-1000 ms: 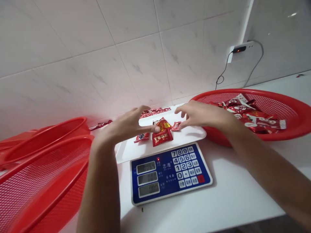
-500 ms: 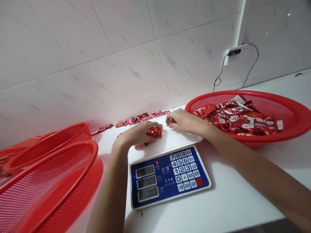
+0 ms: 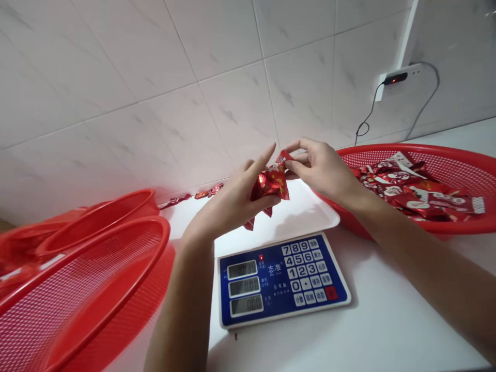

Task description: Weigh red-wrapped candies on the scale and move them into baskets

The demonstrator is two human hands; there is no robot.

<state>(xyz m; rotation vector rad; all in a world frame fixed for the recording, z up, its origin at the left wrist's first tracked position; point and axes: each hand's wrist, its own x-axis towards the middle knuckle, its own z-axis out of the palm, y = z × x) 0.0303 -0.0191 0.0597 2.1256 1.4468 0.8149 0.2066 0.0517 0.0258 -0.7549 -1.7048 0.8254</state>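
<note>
My left hand [image 3: 242,194] is closed around several shiny red packets [image 3: 271,183], held up above the white pan [image 3: 306,206] of a weighing scale. At the right end of this bunch, my right hand [image 3: 320,165] pinches a red packet [image 3: 284,157] between thumb and fingers. Below them lies the scale's blue keypad panel [image 3: 284,279], with three small displays on its left side and number keys on its right. What the packets contain cannot be seen.
A red mesh basket [image 3: 411,227] full of red packets stands to the right. On the left are more red baskets [image 3: 155,237]. Loose red packets [image 3: 201,195] lie along the tiled wall. A power socket [image 3: 399,82] with cables is on the wall.
My left hand has lifted the red packets off the scale pan. My right hand has risen and come together with them. The view has shifted slightly, and the scale's top reading differs.
</note>
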